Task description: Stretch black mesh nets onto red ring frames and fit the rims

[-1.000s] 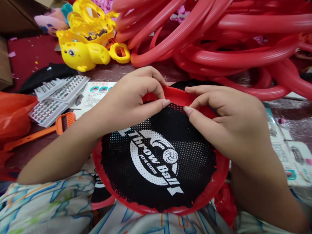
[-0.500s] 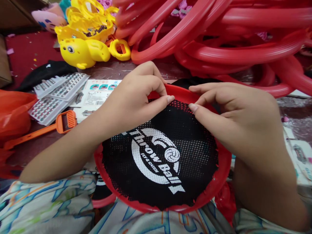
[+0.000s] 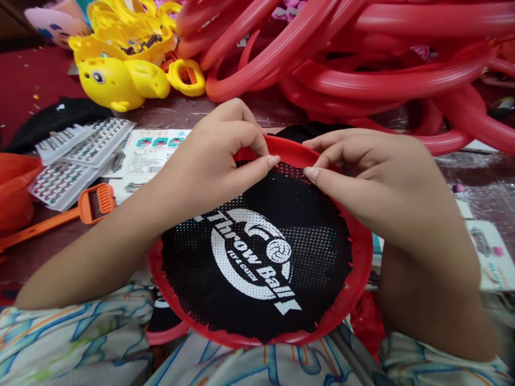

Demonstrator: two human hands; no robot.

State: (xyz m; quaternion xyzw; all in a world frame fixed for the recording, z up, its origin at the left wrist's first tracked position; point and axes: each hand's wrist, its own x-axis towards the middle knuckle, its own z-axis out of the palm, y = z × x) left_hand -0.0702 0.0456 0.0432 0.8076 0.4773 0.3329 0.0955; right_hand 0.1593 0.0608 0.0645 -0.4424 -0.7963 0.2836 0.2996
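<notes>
A round red plastic hoop (image 3: 362,268) rests tilted on my lap, with black mesh fabric (image 3: 309,252) stretched across it and a white "Throw Ball" logo (image 3: 249,257) in the middle. My left hand (image 3: 213,161) pinches the far rim of the hoop, thumb on the mesh and curled fingers over the red edge. Just to its right, my right hand (image 3: 370,171) pinches the same far rim, thumb on the mesh and fingers behind the edge. The two thumbs are a short gap apart.
A pile of red hoops (image 3: 362,64) fills the back of the table. Yellow plastic toys (image 3: 120,69) stand at the back left. To the left lie grey blister trays (image 3: 76,158), an orange handle (image 3: 80,209), printed cards (image 3: 148,150) and an orange bag (image 3: 14,187). More cards (image 3: 485,252) lie right.
Both hands keep their pinch on the far rim and have barely shifted. The view has drifted, so everything sits slightly lower left than before.
</notes>
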